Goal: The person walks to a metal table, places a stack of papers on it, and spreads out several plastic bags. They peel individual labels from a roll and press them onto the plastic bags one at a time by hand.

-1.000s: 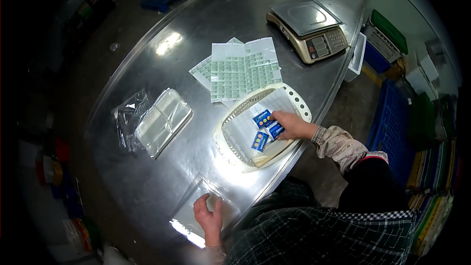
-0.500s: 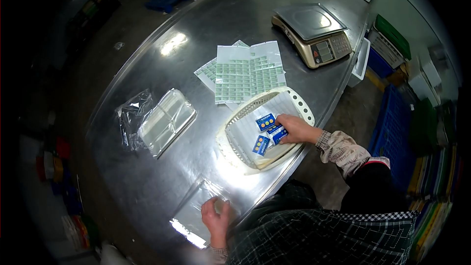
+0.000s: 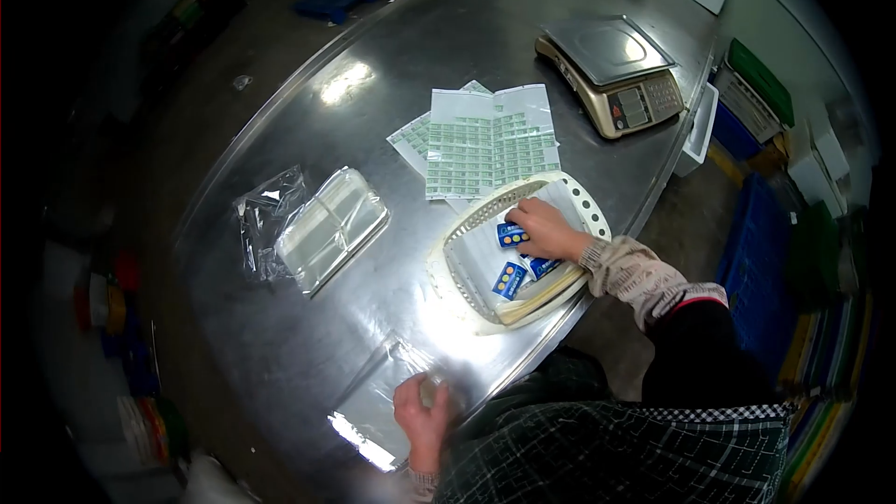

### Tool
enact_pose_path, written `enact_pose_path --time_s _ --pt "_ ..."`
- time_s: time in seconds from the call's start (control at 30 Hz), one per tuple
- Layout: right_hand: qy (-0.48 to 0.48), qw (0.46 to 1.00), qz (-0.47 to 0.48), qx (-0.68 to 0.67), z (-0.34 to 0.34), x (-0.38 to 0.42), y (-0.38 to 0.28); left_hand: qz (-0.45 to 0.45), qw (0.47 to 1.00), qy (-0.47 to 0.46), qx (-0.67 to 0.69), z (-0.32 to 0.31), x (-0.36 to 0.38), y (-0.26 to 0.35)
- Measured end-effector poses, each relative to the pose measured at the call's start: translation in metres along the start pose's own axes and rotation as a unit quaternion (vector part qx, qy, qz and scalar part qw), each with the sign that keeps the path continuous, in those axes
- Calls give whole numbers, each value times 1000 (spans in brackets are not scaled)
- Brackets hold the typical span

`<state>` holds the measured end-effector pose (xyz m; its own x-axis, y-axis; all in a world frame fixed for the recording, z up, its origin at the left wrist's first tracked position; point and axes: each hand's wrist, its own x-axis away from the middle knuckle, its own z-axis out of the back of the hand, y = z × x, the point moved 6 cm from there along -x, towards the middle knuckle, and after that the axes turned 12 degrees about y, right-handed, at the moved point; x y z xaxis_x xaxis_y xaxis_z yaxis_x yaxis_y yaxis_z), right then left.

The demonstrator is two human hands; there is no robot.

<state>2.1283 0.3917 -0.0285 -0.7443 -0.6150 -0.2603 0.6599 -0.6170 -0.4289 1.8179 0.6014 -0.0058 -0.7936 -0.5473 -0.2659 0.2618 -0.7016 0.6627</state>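
Note:
A white plastic basket (image 3: 446,282) holds several small blue packets printed with yellow and orange dots. Inside it, my right hand (image 3: 549,230) pinches the upper blue packet (image 3: 511,235) with its fingertips. A lower blue packet (image 3: 508,279) lies by itself, and another blue packet (image 3: 539,267) sits partly under my right hand. White sheets line the basket beneath them. Near the table's front edge, my left hand (image 3: 420,415) has its fingers curled round the edge of a clear plastic bag (image 3: 373,401) that lies flat; the exact grip is hard to see.
A stack of clear bags (image 3: 336,224) lies at the left beside a crumpled clear wrapper (image 3: 266,229). Sheets of green-printed labels (image 3: 490,145) rest behind the basket. A weighing scale (image 3: 616,79) stands at the back right of the metal table (image 3: 289,345).
My right hand has shifted from the packets on the right to the upper blue packet. My left hand stays by the clear bag. The whole view has shifted slightly.

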Motion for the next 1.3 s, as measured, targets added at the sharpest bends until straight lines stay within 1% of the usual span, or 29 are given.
enact_pose_path --time_s 0.03,0.07,0.13,0.17,0.2,0.23,0.27,0.3,0.33,0.4,0.5,0.6,0.7,0.8,0.9,1.0,1.03,1.1,1.13,1.17,1.2,1.27,1.3 --pt "-8 1000 -17 -5 11 1 -9 14 1000 6 12 3 -3 4" --pt "9 995 -46 -86 23 2 -21 28 999 13 24 5 -5 6" --pt "36 962 -107 -247 34 8 -44 163 972 -15 170 -3 -15 6" --pt "5 928 -130 -348 26 12 -56 230 943 -28 240 -8 -21 7" --pt "-93 850 -190 -483 14 17 -75 284 904 -44 317 -16 -29 12" --pt "-147 836 -201 -489 9 22 -94 306 863 -58 399 -22 -37 22" --pt "-200 820 -211 -493 2 29 -110 272 872 -82 398 -23 -46 38" --pt "-212 820 -188 -497 -4 35 -124 259 867 -88 416 -27 -49 42" --pt "-240 777 -213 -542 -8 42 -136 232 877 -82 413 -28 -51 46" --pt "-208 770 -184 -574 -6 47 -152 255 888 -89 373 -25 -43 48" --pt "-210 760 -186 -586 -13 52 -156 138 925 -81 345 -25 -31 49" --pt "-215 748 -190 -599 -22 58 -158 142 936 -67 316 -23 -24 48" --pt "-218 751 -186 -594 -18 58 -166 149 934 -60 318 -23 -22 46" --pt "-204 754 -184 -597 -19 60 -171 127 949 -44 285 -18 -24 48" --pt "-209 750 -200 -594 -20 63 -175 134 951 -23 277 -16 -23 50" --pt "-233 739 -230 -589 -22 67 -183 111 962 1 248 -9 -24 55" --pt "-242 712 -259 -606 -25 69 -187 106 964 11 245 -9 -23 52" --pt "-198 720 -215 -629 -19 69 -198 96 967 31 236 -9 -19 44" --pt "-175 723 -193 -640 -15 68 -202 57 974 52 211 -4 -19 46" --pt "-199 710 -216 -640 -17 69 -203 18 980 72 185 1 -18 48" --pt "-212 711 -212 -636 -17 69 -205 -20 983 92 159 5 -17 51" --pt "-242 711 -205 -627 -18 70 -210 -5 981 71 180 9 -10 44" --pt "-191 784 -127 -578 -17 69 -210 5 980 63 191 12 -7 39"
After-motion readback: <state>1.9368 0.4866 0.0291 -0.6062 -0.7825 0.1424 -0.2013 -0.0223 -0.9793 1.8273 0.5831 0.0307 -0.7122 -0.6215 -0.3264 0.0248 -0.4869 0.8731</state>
